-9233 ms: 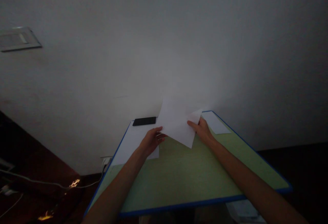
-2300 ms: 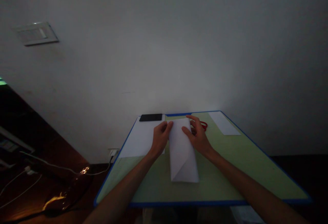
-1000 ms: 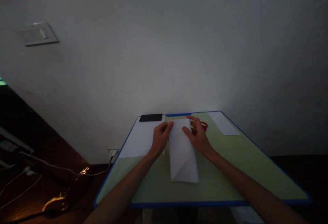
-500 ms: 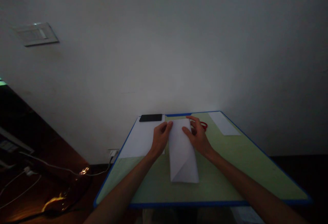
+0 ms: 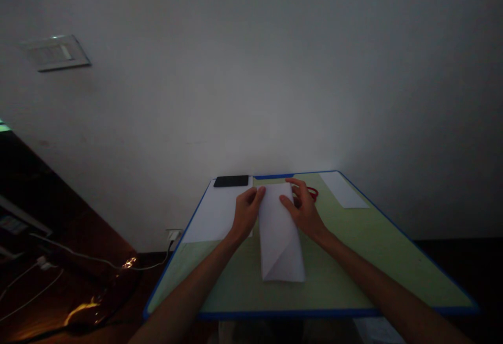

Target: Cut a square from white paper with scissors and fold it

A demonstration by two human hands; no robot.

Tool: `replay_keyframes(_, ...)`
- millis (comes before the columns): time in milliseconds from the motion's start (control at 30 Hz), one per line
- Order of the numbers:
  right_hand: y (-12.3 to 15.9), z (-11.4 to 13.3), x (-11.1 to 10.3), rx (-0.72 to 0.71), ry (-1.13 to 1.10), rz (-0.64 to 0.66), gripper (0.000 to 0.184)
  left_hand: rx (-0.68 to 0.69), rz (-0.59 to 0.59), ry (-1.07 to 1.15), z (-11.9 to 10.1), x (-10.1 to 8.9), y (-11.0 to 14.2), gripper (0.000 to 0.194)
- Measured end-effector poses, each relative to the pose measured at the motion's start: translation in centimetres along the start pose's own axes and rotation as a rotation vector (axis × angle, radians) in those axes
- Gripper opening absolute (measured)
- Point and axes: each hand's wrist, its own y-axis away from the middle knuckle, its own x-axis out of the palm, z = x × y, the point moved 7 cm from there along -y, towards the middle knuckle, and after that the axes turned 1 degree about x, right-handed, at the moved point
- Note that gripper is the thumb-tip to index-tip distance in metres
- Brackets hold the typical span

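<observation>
Folded paper point(image 5: 275, 223) on the desk point(image 5: 334, 281), at centre. Your left hand point(image 5: 244, 215) pinches its 11 o'clock edge in a nearly closed grip; your right hand point(image 5: 309, 218) holds its 1 o'clock corner more loosely, thumb on the face. Align the long edges before pressing, then crease evenly towards 6 o'clock. Compared with the earliest frame, the raised, open sheet is now a narrow strip.

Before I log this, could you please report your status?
Left hand and right hand holding long, folded white paper. Curved red object partly hidden behind right hand.
</observation>
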Motion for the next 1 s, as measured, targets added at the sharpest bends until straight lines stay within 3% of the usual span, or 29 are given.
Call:
replay_keyframes(233, -0.1, -0.2, 0.0, 0.009, -0.013, -0.007, 0.048, 0.003, -0.012, -0.029, -0.4, 0.0, 0.0, 0.048)
replay_keyframes(467, -1.1, 0.1, -1.9, 0.004, 0.040, -0.143, 0.029, 0.023, 0.008, -0.098, -0.4, 0.2, 0.0, 0.047)
replay_keyframes(633, -1.5, -0.2, -2.0, 0.111, -0.110, -0.123, 0.040, 0.031, -0.022, -0.126, -0.5, -0.1, -0.1, 0.046)
replay_keyframes(833, -1.7, -0.2, -2.4, 0.161, -0.132, -0.137, 0.047, 0.009, -0.017, -0.111, -0.1, -0.2, -0.3, 0.048)
replay_keyframes(1000, -2.2, -1.7, -2.2, 0.278, -0.151, -0.032, 0.048, 0.002, 0.025, -0.098, 0.1, 0.3, -0.1, 0.050)
